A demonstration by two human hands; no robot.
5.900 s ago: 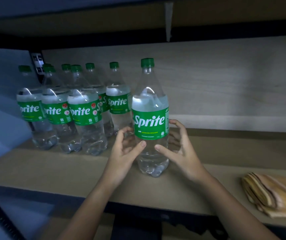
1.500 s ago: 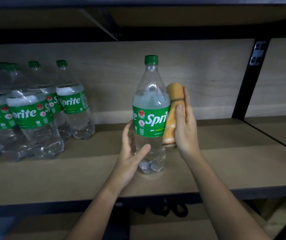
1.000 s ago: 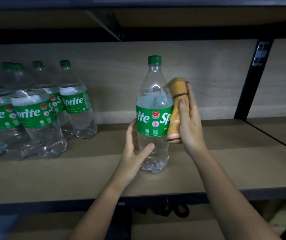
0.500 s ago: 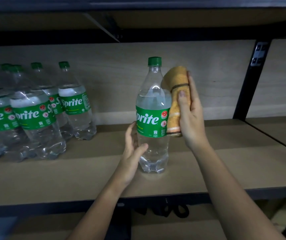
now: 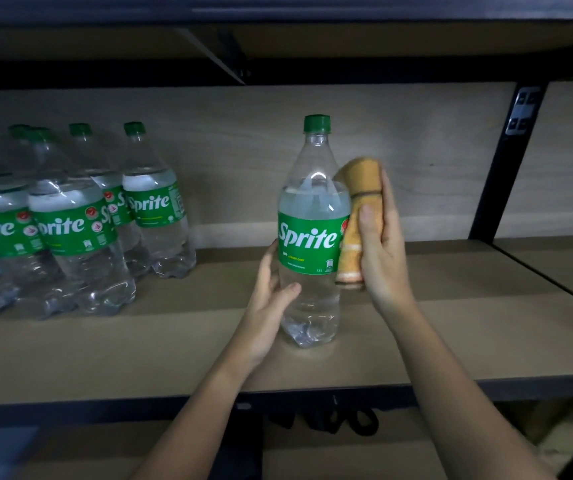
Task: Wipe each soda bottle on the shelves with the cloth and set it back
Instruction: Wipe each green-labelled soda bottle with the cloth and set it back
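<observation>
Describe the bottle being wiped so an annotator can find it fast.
On the wooden shelf, right of the cluster of Sprite bottles, one Sprite bottle stands alone. Only it has a left hand gripping it and a right hand pressing an orange cloth against it.

View: one wide-angle head camera, no second view to share with.
Position: in front of the shelf point(image 5: 451, 341), at about the height of its board.
Facing: forward and slightly down, toward the back panel point(image 5: 243, 150).
Nearness: close, both forearms reach in from the bottom edge.
Distortion: straight shelf edges bow near the frame borders.
</observation>
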